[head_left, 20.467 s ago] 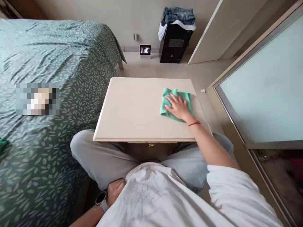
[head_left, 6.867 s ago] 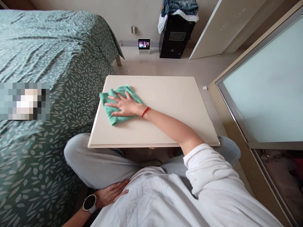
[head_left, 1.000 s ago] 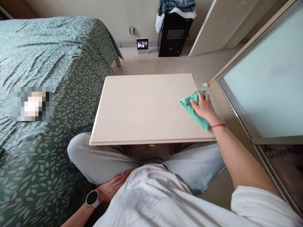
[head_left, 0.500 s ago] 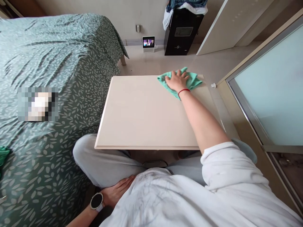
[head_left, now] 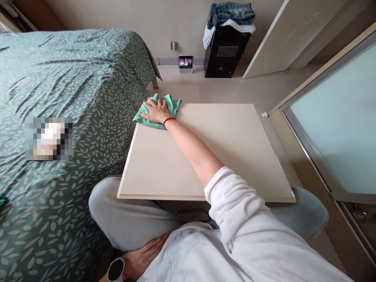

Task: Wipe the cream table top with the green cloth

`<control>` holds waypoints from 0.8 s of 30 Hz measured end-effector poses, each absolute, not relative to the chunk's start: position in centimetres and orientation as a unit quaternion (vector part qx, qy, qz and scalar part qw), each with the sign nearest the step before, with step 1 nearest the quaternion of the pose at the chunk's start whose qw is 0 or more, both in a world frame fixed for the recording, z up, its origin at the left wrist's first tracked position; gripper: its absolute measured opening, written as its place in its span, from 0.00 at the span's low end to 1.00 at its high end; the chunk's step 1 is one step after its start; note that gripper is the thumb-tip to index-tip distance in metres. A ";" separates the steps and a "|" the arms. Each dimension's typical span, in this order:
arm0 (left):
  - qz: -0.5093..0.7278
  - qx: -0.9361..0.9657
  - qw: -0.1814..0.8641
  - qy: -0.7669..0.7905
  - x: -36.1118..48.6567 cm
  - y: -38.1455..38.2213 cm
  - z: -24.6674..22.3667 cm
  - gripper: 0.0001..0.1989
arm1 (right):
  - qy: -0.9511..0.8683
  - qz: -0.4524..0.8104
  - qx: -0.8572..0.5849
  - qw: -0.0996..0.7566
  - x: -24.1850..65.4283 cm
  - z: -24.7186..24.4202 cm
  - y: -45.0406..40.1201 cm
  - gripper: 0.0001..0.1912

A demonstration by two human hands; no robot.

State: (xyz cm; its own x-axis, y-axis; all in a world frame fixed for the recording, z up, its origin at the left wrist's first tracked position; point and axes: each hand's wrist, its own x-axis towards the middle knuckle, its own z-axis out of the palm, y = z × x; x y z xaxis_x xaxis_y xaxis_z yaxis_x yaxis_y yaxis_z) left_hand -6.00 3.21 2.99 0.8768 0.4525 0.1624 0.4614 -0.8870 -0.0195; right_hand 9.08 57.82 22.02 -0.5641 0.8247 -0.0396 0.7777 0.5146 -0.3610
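Observation:
My right hand [head_left: 157, 111] lies with fingers spread on a green cloth [head_left: 175, 105], pressing it onto the far left corner of a small cream table [head_left: 235, 149]. Part of the cloth sticks out past the table's far and left edges. A red string bracelet circles that wrist. My left hand [head_left: 147, 252] rests flat on my left thigh, near my lap, with its fingers stretched out and nothing held. A round-faced watch [head_left: 116, 270] is on the left wrist.
A bed with a green leaf-print sheet [head_left: 96, 98] stands along the left, a blurred-out item on it. Beyond the table are a small screen [head_left: 186, 62], a black cabinet [head_left: 226, 51] topped with folded jeans [head_left: 232, 13], and a door [head_left: 270, 43]. A frosted-glass panel [head_left: 343, 113] stands at right.
My right hand and the green cloth have moved from the table's far right corner to its far left corner. My left hand stays on the thigh. The view has tilted up slightly.

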 end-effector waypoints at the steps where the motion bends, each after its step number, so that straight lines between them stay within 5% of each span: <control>1: -0.073 -0.969 0.031 -0.232 -6.0 3.2 2.8 0.23 | -0.875 0.179 -0.443 0.074 8.6 21.9 58.2 0.48; 11: -0.039 -0.974 0.035 -0.222 -6.1 3.4 2.7 0.23 | -0.961 0.150 -0.219 0.084 7.9 20.0 52.4 0.30; 19: -0.031 -0.976 0.022 -0.215 -6.5 3.6 2.9 0.23 | -0.995 0.053 0.059 0.067 12.2 20.4 38.7 0.33; 24: -0.021 -0.976 0.024 -0.214 -6.8 3.0 2.0 0.26 | -0.984 0.041 0.153 0.080 14.6 19.8 37.8 0.34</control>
